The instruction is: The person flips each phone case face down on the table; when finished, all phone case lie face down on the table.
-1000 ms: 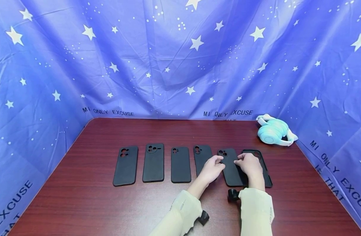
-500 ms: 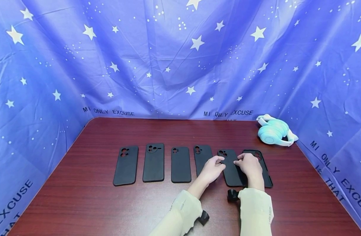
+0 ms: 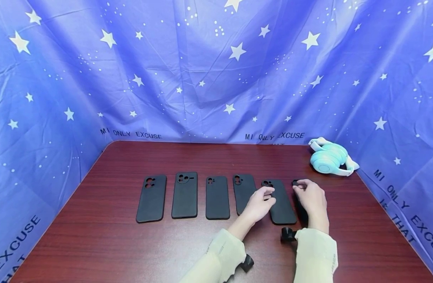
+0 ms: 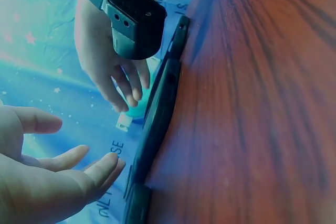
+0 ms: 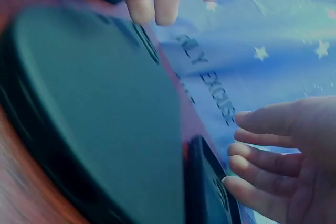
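Several black phone cases lie in a row on the table. My left hand [image 3: 258,203] is over the edge of the fifth phone case [image 3: 282,206] from the left, its thumb and fingers apart with nothing between them in the left wrist view. Farther right, my right hand [image 3: 312,201] hovers over the last phone case [image 3: 301,212] and hides most of it. That case lies with its hollow side up. In the right wrist view, loosely bent fingers [image 5: 262,169] show near its camera-cutout end, holding nothing. The fifth case [image 5: 105,114] fills the left of that view.
Left of my hands lie the first phone case [image 3: 151,199], the second [image 3: 184,196], the third [image 3: 217,198] and the fourth [image 3: 242,192], partly covered by my left hand. Light-blue headphones [image 3: 329,157] rest at the back right. A starry blue curtain [image 3: 202,78] surrounds the table [image 3: 131,251].
My right hand has moved right, off the fifth phone case and over the last one. My left hand has shifted slightly right. The cases stay in their row.
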### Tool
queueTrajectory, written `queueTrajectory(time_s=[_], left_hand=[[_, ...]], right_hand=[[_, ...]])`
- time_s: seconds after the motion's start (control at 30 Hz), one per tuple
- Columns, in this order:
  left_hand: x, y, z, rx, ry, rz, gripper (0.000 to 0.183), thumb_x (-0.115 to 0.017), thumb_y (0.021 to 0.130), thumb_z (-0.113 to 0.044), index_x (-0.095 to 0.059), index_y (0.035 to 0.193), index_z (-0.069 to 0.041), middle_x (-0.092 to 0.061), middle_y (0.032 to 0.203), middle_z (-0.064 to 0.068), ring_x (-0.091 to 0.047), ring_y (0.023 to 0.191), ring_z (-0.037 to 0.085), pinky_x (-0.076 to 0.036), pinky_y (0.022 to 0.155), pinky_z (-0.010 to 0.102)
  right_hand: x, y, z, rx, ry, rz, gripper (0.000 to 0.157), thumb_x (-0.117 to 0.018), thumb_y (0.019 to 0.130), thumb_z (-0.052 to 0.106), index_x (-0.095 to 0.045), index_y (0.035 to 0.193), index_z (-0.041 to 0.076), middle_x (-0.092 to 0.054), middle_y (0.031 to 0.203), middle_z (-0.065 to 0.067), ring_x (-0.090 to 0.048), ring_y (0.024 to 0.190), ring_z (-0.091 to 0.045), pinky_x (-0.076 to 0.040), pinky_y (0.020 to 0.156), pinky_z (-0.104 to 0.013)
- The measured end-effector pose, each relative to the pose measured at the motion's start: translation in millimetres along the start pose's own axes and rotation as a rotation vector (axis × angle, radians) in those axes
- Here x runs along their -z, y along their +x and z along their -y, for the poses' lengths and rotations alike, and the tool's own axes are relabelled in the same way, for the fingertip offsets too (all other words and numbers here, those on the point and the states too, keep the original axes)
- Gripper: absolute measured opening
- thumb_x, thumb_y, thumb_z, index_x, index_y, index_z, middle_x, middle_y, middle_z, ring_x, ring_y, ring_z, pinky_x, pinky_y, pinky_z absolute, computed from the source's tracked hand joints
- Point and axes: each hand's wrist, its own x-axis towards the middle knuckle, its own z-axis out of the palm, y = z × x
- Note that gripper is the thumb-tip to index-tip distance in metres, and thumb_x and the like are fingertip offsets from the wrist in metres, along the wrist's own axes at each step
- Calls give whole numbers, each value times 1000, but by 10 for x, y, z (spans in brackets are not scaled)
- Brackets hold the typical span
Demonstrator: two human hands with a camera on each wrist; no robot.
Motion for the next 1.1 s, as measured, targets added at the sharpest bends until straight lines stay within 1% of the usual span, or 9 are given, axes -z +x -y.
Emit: queueTrajectory(time_s=[0.17, 0.3, 0.47, 0.57, 0.77, 0.87, 0.93, 1.0, 1.1], left_hand=[[-76, 66, -59, -6, -4, 33, 38, -55, 94, -15, -58, 131, -11, -60, 133, 4, -59, 122, 20, -52, 97, 32], [-168, 168, -123, -8, 5, 42, 37, -56, 95, -15, -58, 131, -12, -61, 132, 2, -60, 120, 16, -52, 93, 26], [-314, 314, -168, 3, 44, 43, 37, -57, 92, -13, -59, 129, -13, -63, 129, 2, -63, 113, 12, -52, 87, 21], [-382, 377, -174, 36, 82, 41, 38, -58, 91, -14, -59, 129, -14, -63, 128, 1, -64, 111, 10, -53, 86, 21], [-510, 411, -199, 93, 96, 52, 41, -59, 90, -15, -59, 130, -14, -63, 127, 1, -60, 118, 12, -51, 93, 25], [-560, 412, -212, 110, 87, 64, 43, -60, 89, -16, -58, 132, -13, -63, 128, 3, -58, 120, 13, -50, 95, 25], [-590, 416, -221, 118, 75, 69, 44, -60, 89, -16, -57, 133, -12, -63, 129, 4, -58, 119, 12, -50, 94, 24], [-617, 421, -229, 121, 47, 74, 46, -60, 88, -14, -56, 134, -10, -63, 126, 7, -63, 110, 14, -51, 90, 23], [-645, 427, -241, 128, -3, 70, 47, -61, 87, -10, -56, 133, -6, -65, 116, 8, -66, 89, 17, -51, 81, 20]], right_hand=[[100, 10, -169, 6, 35, -102, 34, -59, 93, 18, -62, 118, -4, -68, 109, -25, -61, 104, -40, -44, 91, -54], [164, 42, -329, -6, 26, -131, 33, -59, 93, 16, -62, 116, -7, -67, 110, -27, -60, 105, -42, -42, 93, -54], [242, 112, -504, -50, -19, -94, 39, -58, 93, 19, -58, 121, -9, -59, 122, -32, -50, 116, -50, -38, 98, -58], [278, 144, -582, -88, -31, -51, 43, -56, 94, 21, -55, 124, -9, -56, 126, -33, -47, 118, -51, -37, 99, -59], [318, 172, -702, -128, -52, 58, 47, -54, 95, 27, -54, 125, -9, -57, 124, -31, -47, 115, -52, -38, 97, -59], [315, 174, -720, -125, -47, 58, 43, -55, 95, 27, -57, 121, -7, -60, 119, -30, -47, 113, -53, -39, 96, -59], [313, 172, -714, -125, -35, 59, 41, -56, 94, 26, -59, 120, -7, -59, 120, -31, -46, 113, -54, -39, 96, -60], [311, 171, -705, -120, -25, 70, 40, -56, 94, 25, -60, 120, -6, -58, 122, -32, -44, 115, -55, -38, 96, -60], [306, 172, -679, -94, -9, 91, 40, -56, 94, 25, -61, 120, -5, -58, 123, -32, -43, 115, -56, -37, 96, -61]])
